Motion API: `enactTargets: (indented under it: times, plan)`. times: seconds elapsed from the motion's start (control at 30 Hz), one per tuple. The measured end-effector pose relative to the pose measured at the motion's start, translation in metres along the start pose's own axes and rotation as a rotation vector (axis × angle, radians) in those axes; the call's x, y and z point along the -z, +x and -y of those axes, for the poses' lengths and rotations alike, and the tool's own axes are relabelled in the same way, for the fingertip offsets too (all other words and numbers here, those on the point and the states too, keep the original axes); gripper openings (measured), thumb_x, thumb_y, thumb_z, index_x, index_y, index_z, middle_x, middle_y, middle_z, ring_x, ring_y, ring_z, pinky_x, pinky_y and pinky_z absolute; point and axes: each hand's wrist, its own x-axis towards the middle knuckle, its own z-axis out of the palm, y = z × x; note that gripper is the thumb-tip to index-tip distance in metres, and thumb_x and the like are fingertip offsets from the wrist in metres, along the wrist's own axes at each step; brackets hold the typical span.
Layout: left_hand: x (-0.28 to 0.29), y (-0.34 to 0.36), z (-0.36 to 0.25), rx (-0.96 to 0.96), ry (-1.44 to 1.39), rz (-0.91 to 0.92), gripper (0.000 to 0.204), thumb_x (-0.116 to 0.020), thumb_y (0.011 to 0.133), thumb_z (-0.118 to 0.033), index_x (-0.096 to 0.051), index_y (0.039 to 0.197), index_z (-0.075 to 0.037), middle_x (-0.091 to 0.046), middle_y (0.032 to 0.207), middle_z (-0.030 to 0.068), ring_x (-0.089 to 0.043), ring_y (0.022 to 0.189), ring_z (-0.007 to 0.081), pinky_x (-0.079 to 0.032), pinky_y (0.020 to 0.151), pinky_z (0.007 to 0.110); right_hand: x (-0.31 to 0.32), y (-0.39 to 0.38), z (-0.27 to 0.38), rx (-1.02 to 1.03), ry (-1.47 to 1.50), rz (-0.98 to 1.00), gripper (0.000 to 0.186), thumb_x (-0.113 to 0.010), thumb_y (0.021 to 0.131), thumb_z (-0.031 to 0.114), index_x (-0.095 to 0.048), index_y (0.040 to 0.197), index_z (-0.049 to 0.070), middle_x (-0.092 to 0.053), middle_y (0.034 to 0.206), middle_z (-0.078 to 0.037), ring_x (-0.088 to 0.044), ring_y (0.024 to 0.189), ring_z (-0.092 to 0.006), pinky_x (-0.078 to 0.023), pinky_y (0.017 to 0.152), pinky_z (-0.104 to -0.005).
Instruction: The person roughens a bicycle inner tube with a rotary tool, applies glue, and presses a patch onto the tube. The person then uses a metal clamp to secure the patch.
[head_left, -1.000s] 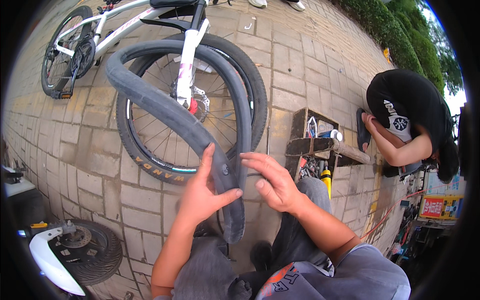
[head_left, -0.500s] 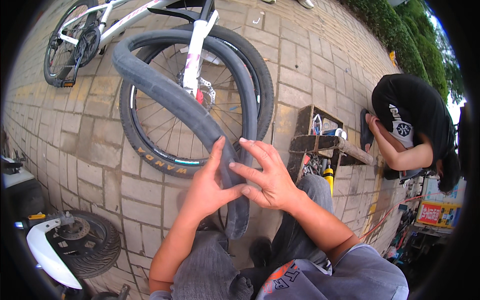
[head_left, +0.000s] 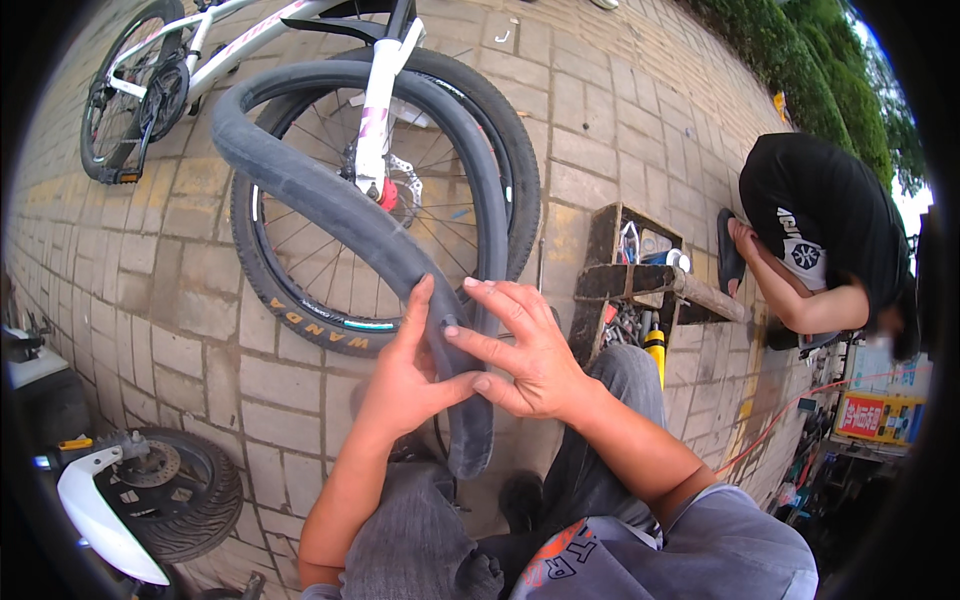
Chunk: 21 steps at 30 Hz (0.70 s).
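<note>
Left fingers: half-curled round the grey inner tube, gripping it, thumb across its face.
Right fingers: spread, index tip on the tube, thumb meeting the left one.
Inner tube: looping beyond the fingertips, before the bicycle wheel.
Forearms: converging from below.

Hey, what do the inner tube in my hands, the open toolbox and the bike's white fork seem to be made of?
Inner tube: probably rubber, dull dark grey, bending in soft, smooth curves.
Toolbox: looks like rough wood, from its thick boards and dark stains, though grime leaves that open.
Fork: likely metal with glossy white paint, from its even, bright surface; the paint hides which metal.
</note>
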Motion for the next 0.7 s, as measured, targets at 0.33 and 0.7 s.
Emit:
enactTargets:
  times: [0.33,0.7]
  plan:
    - [0.006,-0.001,0.005,-0.048,-0.067,0.031,0.113,-0.081,0.076,0.003,-0.008,0.160,-0.019,-0.041,0.145,0.0068,-0.046,0.128,0.0204,-0.044,0.103,0.039,-0.004,0.001,-0.007,-0.014,0.064,-0.059,0.042,-0.064,0.086,0.033,-0.067,0.122,0.013,-0.044,0.146,-0.020,-0.046,0.123,-0.0396,-0.038,0.101,-0.0518]
    - [0.009,0.000,0.005,-0.151,-0.103,0.049,0.114,-0.082,0.075,0.003,-0.010,0.160,-0.022,-0.039,0.148,0.0063,-0.041,0.134,0.0215,-0.039,0.108,0.040,-0.006,0.008,-0.002,0.062,0.137,-0.083,0.039,-0.065,0.086,0.033,-0.068,0.120,0.013,-0.047,0.145,-0.018,-0.046,0.122,-0.0402,-0.037,0.101,-0.0538]
